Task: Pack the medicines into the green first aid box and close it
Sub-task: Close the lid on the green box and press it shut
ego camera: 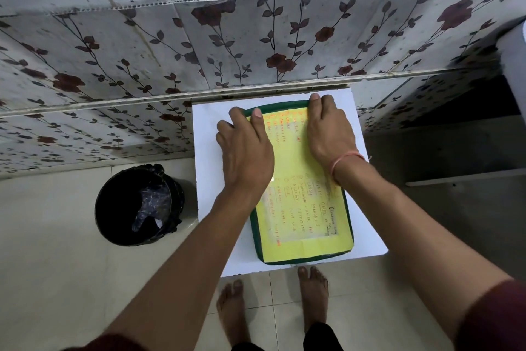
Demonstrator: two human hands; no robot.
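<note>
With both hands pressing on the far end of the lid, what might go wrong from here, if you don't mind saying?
1. Both the left hand and right hand bear on the far end of the green first aid box, so the near end may stay unlatched.
2. Its near edge lies close to the front edge of the white table; a pull toward the person might slide it off.

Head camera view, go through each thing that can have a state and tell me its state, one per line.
green first aid box: lid down, flat on white table
yellow label: on lid, handwritten
left hand: palm pressing lid
right hand: palm pressing lid
black bin: open, lined, on floor
</note>
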